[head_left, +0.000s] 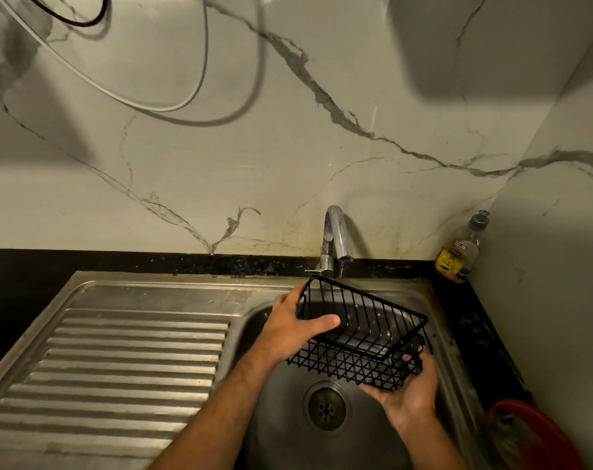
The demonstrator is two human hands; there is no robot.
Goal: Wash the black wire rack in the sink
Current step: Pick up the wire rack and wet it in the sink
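Observation:
The black wire rack (362,337), a small basket, hangs tilted over the steel sink basin (281,418), just below the chrome tap (335,239). My left hand (295,327) grips its left end, thumb laid across the inside. My right hand (407,391) holds the right lower corner from beneath, palm up, fingers curled round the wires. No water stream shows from the spout. The drain (326,407) lies under the rack.
A ribbed steel draining board (118,361) lies left of the basin. A dish-soap pump bottle (461,252) stands in the back right corner on the black counter. An orange-red bowl (525,435) sits at the right edge. Cables hang on the marble wall.

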